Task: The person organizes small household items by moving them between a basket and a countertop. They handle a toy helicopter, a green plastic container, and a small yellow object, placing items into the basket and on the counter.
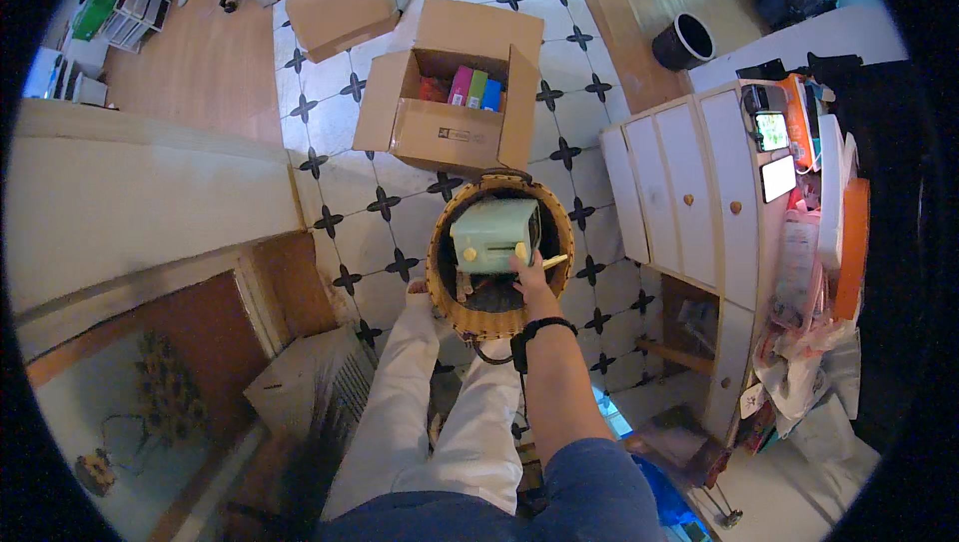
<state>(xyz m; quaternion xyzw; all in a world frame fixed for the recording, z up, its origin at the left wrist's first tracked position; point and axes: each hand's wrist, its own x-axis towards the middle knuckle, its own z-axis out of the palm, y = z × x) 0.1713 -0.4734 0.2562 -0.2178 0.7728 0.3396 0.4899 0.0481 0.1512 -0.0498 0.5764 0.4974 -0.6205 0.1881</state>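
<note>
Before me stands a round wicker basket (pixel 472 321) with dark handles. A mint-green box-shaped appliance (pixel 491 231) with cream knobs and a dark slot is at its mouth, inside or just above the rim; which of these I cannot tell. My right hand (pixel 532 280), with a black band on the wrist, grips the appliance's near right corner. A pale yellow stick-like piece (pixel 555 262) juts out beside my fingers. Dark, unclear contents lie lower in the basket. My left hand is out of view.
Beyond the basket is an open cardboard box (pixel 446 134) holding colourful boxes (pixel 476 89). A closed carton (pixel 343 10) lies farther left. White cabinets (pixel 674 190) with a cluttered top line the right, near a black bin (pixel 682 42). My legs (pixel 408 385) stand close to the basket.
</note>
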